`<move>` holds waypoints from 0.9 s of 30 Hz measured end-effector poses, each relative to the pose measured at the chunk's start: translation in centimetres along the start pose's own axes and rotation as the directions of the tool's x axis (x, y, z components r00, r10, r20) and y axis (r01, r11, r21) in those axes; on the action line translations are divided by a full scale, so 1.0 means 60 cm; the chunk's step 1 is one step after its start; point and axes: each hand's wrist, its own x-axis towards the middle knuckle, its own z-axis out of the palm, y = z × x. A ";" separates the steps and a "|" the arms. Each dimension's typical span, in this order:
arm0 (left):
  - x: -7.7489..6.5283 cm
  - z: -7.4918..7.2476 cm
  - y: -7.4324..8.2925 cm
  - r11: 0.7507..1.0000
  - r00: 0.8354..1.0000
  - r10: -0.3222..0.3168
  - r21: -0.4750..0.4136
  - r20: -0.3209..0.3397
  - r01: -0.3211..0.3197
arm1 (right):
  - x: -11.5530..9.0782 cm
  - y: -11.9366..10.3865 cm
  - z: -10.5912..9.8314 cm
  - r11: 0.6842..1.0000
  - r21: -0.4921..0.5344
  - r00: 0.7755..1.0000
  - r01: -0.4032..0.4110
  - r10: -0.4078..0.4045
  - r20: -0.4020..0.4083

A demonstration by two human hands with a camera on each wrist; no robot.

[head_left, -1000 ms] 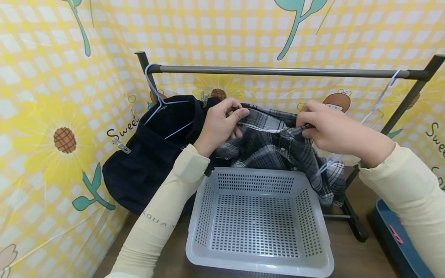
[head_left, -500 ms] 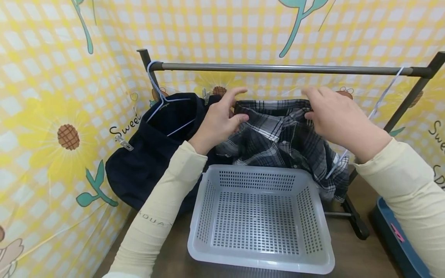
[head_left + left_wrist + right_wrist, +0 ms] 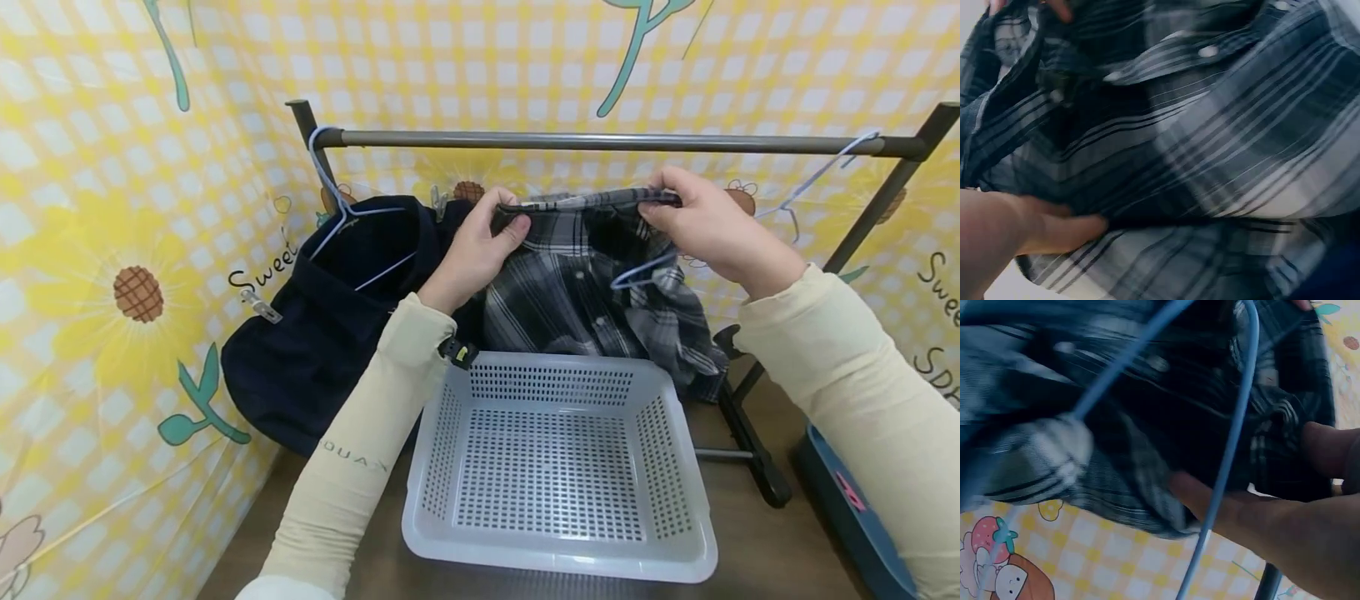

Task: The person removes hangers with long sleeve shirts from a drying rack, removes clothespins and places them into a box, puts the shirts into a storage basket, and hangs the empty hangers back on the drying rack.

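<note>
Behind grey basket (image 3: 558,568) | plaid shirt (image 3: 547,287), lower part hidden | left hand (image 3: 480,247), right hand (image 3: 708,223) pinching its collar (image 3: 588,202)

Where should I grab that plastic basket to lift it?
Likely by the nearer half of both side rims, coming from left and right: the basket sits upright, its solid rim runs unobstructed there, while the plaid shirt and left sleeve crowd the far end.

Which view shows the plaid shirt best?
The head view: it frames most of the plaid shirt. The left wrist view shows blurred, close folds; the right wrist view, dark folds partly behind a blue hanger.
</note>
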 end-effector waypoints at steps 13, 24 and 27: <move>-0.034 -0.045 0.006 0.850 0.989 0.107 0.506 0.104 -0.145 | -0.006 0.009 0.013 0.888 -0.394 0.968 0.238 -0.182 0.173; -0.060 -0.038 0.031 0.811 0.935 0.326 0.468 0.138 -0.352 | -0.055 -0.013 0.010 0.802 -0.454 0.901 0.389 -0.433 0.008; -0.081 -0.040 0.050 0.747 0.891 0.423 0.492 0.168 -0.447 | -0.085 -0.014 0.018 0.734 -0.481 0.822 0.479 -0.568 -0.049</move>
